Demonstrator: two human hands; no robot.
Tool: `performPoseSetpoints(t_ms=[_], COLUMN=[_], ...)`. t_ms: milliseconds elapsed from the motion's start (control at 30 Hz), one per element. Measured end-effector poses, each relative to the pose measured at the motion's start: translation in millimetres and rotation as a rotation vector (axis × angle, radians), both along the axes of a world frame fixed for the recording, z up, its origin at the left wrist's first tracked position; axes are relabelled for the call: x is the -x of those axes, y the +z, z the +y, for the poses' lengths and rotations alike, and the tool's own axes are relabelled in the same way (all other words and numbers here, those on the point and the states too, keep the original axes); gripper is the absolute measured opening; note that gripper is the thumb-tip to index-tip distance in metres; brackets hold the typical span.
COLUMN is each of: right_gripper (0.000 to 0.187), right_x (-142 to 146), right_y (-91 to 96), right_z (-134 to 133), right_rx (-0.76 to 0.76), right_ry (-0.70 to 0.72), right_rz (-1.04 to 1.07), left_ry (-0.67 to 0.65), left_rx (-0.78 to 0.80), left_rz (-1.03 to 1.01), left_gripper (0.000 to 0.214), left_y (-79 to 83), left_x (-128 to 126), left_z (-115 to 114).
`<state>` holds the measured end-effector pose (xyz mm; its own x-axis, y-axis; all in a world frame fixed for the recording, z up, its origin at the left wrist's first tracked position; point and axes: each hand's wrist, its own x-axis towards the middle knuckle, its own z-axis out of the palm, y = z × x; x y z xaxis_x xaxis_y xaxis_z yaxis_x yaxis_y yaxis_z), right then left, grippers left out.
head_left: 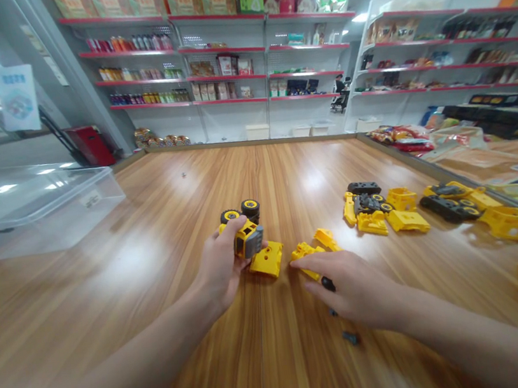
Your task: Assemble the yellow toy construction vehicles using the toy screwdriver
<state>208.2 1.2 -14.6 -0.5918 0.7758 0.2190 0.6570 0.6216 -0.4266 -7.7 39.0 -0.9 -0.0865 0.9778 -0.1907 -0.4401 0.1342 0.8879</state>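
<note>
My left hand (pixel 220 262) grips a toy truck (pixel 247 237) with a yellow and grey body and black wheels with yellow hubs. Just below it, a flat yellow toy plate (pixel 268 260) with small holes lies on the table. My right hand (pixel 348 278) curls over a yellow toy part (pixel 305 254), its index finger along the top and thumb lower down. A black piece (pixel 328 284) shows between that thumb and index finger, partly hidden. Another yellow piece (pixel 326 238) sits right behind these fingers. Nearer to me lies a small dark screw-like piece (pixel 351 338).
Several yellow and black toy parts (pixel 370 204) lie in groups on the right of the wooden table (pixel 190 358). A clear plastic bin (pixel 59 209) stands at the left edge. Packaged goods (pixel 405 135) flank the right side. Stocked shelves (pixel 219 48) rise behind.
</note>
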Motion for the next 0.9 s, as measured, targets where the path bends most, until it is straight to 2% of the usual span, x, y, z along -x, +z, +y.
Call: performPoseSetpoints(t_ms=[167,333,433,567,767,833,900], right_gripper=[0.04,0.039,0.041,0.046,0.025,0.015,0.008], right_x=[1.6,2.2,2.3,0.8,-0.8,-0.6,-1.1], right_y=[0.8,2.2,0.7,-1.9,6.8,12.4,17.3], right_z=[-0.4,-1.7,-0.5,3.5,2.6,-0.5,-3.4], right_rx=[0.042,0.055,0.011,-0.111,-0.225,-0.247,-0.276], right_ry=[0.034,0.122,0.126,0.095,0.157,0.097,-0.028], right_rz=[-0.077,-0.057,-0.001,0.085,0.303,0.346,0.37], left_ry=[-0.068,-0.112,-0.174,-0.328,-0.44,-0.411,-0.375], left_rx=[0.072,0.139,0.174,0.243,0.323,0.34,0.355], left_rz=[-0.002,-0.046,-0.078,-0.137,-0.239,-0.232,-0.201], left_gripper=[0.022,0.02,0.021,0.026,0.03,0.03,0.03], left_y=[1.9,2.4,4.4,10.2,13.4,12.0,10.3], left_x=[-2.2,-3.0,-2.1,-3.1,-4.1,-2.9,-2.1], left_z=[-2.1,-4.3,-5.6,-10.0,-15.1,-13.4,-11.1])
